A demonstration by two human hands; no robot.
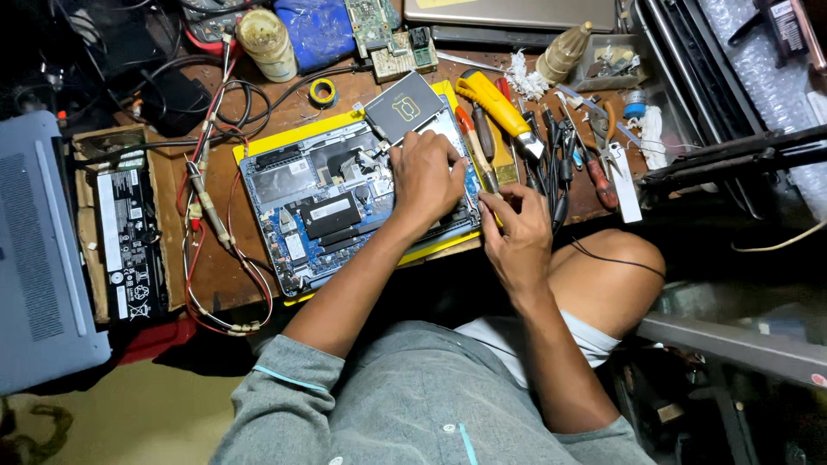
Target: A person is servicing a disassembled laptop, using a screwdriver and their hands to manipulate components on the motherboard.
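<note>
An opened laptop (297, 198) lies bottom-up on a yellow mat (293, 138), its boards and black parts exposed. My left hand (426, 176) rests palm-down on the laptop's right half, fingers curled against the parts there; whether it grips anything is hidden. My right hand (517, 228) hovers at the laptop's right edge, fingers pinched around a thin tool (489, 181) with an orange handle that points up toward the screwdrivers. A dark square drive (405, 105) lies tilted at the laptop's top right corner.
Several screwdrivers and pliers (568, 155) lie right of the laptop, with a yellow-handled tool (495, 103). Red and white wires (207, 215) loop on the left beside a black battery pack (129, 241). A grey laptop lid (39, 258) sits far left. A tape roll (323, 91) and a jar (267, 43) stand behind.
</note>
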